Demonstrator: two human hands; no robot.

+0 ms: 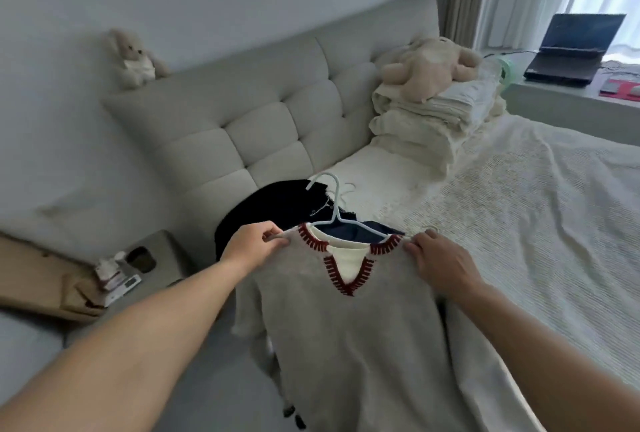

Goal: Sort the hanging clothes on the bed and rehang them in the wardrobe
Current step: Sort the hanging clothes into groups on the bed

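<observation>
A grey sweater (pixel 353 334) with a red-stitched V-neck hangs on a pale blue hanger (pixel 334 213) in front of me, over the bed's near edge. My left hand (pixel 251 246) pinches its left shoulder. My right hand (pixel 440 258) grips the right shoulder. Behind the sweater, dark clothes (pixel 277 209) lie in a heap on the bed (pixel 536 206) by the headboard, with another hanger's hook partly showing. The wardrobe is out of view.
A padded grey headboard (pixel 277 119) runs along the wall. Folded cream blankets (pixel 433 126) with a plush toy (pixel 429 64) sit at the bed's head. A bedside table (pixel 162 258) with small items stands at left. A laptop (pixel 575 47) rests on the window ledge.
</observation>
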